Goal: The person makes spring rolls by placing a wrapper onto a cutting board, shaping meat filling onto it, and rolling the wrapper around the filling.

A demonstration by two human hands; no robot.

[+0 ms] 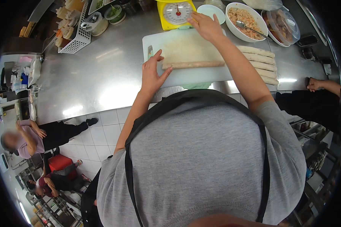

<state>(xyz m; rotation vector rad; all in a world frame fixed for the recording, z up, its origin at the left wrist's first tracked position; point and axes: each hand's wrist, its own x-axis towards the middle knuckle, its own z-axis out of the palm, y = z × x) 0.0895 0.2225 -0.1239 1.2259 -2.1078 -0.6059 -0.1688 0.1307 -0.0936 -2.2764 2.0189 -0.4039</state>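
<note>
A pale thin sheet, like dough or a wrapper (189,45), lies on a white cutting board (170,78). Along its near edge runs a filled roll (195,65). My left hand (152,72) is open at the left end of this roll, with the thumb against it and the fingers over the board's left side near its handle slot. Over the board's far edge, my right hand (207,27) is open, fingers spread between the yellow kitchen scale (165,17) and a small pale bowl (210,12). Nothing shows in either hand.
Several finished rolls (259,64) lie to the right. Behind them stand a white bowl of chopped filling (243,17) with a spoon (250,27) and a lidded container (282,26). A white basket of bottles (75,39) is at far left. Other people stand or sit nearby.
</note>
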